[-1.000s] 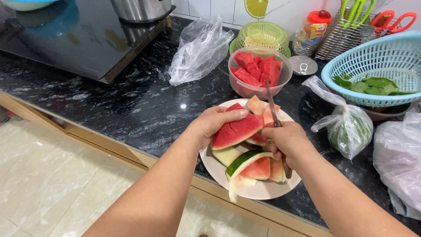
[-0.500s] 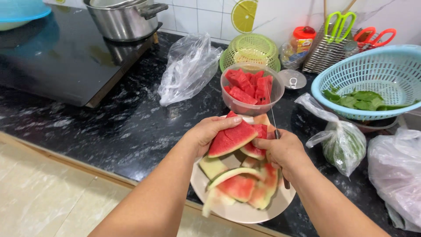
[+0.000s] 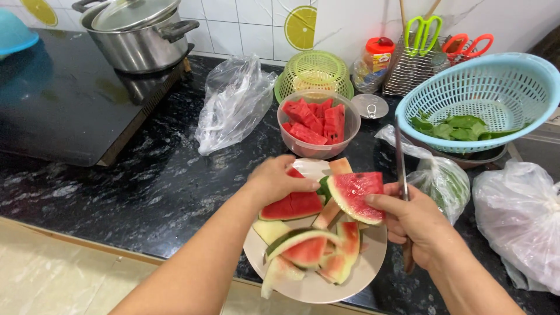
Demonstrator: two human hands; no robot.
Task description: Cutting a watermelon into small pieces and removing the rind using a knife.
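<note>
Looking down on a black speckled stone worktop [image 3: 146,192] with white wall tiles behind, a dark glass hob [image 3: 64,105] at the left bearing one lidded steel pot [image 3: 137,35]. Counted along the back: one green mesh basket [image 3: 315,73], one clear plastic bowl of red watermelon chunks [image 3: 318,122], one pale blue colander of green leaves [image 3: 496,99], two pairs of scissors (one green-handled, one red-handled) in a wire rack [image 3: 414,67], four clear or white plastic bags. Near the front edge, one round beige plate [image 3: 326,286] heaped with watermelon rinds and slices. Left hand [image 3: 277,181] reaching over the plate, palm down, fingers closed on a red watermelon wedge [image 3: 291,205] lying on it. Right hand [image 3: 417,219] raised beside the plate, closed around a slim knife [image 3: 400,157] with blade pointing up, thumb pressed to a second half-round watermelon slice [image 3: 356,195] held just above the plate.
</note>
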